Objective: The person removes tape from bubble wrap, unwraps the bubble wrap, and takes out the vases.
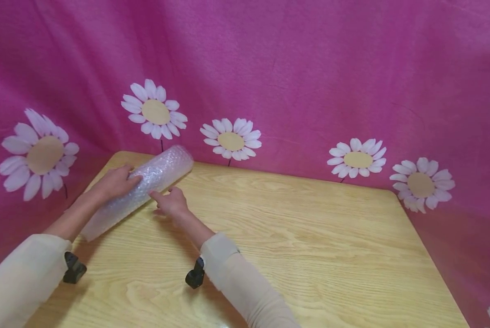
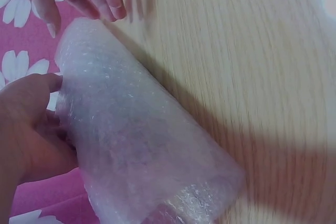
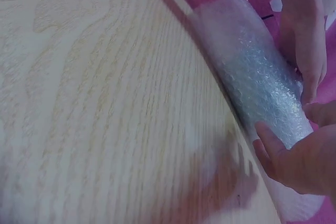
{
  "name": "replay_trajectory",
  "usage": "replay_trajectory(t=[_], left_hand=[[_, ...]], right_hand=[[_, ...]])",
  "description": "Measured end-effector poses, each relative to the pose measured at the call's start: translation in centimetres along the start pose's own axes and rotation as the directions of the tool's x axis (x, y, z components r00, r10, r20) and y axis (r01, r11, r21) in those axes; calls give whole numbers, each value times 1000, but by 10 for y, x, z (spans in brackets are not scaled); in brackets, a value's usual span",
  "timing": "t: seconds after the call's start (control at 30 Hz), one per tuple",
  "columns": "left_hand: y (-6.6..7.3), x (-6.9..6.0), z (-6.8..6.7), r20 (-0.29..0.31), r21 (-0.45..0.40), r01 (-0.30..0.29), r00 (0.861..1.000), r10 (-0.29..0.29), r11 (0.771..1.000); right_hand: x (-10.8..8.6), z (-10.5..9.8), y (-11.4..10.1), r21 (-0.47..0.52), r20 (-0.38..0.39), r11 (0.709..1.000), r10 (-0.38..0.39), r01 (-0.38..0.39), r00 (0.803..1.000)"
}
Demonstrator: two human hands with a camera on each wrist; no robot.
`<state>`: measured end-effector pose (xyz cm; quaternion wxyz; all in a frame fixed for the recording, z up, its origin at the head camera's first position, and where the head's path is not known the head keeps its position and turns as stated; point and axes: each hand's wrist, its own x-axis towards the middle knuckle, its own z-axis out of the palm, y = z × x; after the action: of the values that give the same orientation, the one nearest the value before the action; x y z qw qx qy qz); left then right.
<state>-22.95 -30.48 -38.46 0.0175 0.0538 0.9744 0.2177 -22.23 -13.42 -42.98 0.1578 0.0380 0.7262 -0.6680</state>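
A roll of bubble wrap point(image 1: 163, 171) lies diagonally at the table's left side; the wrap point(image 2: 131, 124) fills the middle of the left wrist view. The left hand point(image 1: 115, 183) rests on its far-left side, thumb over the top; in the left wrist view this hand point(image 2: 37, 129) has its fingertips partly hidden behind the roll. The right hand point(image 1: 172, 202) is at the roll's near side, index finger extended toward it. In the right wrist view the right hand point(image 3: 304, 156) has its fingers at the wrap point(image 3: 262, 85), loosely spread. Whether they touch it is unclear.
The light wood table point(image 1: 310, 237) extends to the right of the hands. A pink cloth with white flowers point(image 1: 269, 68) hangs behind and beside it. Small black devices point(image 1: 74, 268) are worn at both wrists.
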Motion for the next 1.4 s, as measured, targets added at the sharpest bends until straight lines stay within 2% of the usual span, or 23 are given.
replay_trajectory(t=[0.1,0.3,0.47,0.87,1.17,1.4], left_hand=[[0,-1,-1,9,-11,-3,1000,3,1000],[2,-1,-5,39,-51,43,998,-41,998],[5,1,-4,67,-71,56,996,-51,996],[3,2,0,125,-102,135,985,-122,986],[9,2,2,136,-123,147,982,-130,981],[16,-5,-1,133,-174,196,976,-174,965]], right_hand=[[-2,2,0,-6,-6,1000,3,-3,1000],[-6,4,-2,-12,-24,1000,6,-6,1000],[-6,7,-1,4,-9,1000,8,-8,1000],[-2,12,6,169,49,985,39,-47,998],[0,11,10,177,77,984,19,-32,997],[-1,-1,7,164,150,986,-3,-21,989]])
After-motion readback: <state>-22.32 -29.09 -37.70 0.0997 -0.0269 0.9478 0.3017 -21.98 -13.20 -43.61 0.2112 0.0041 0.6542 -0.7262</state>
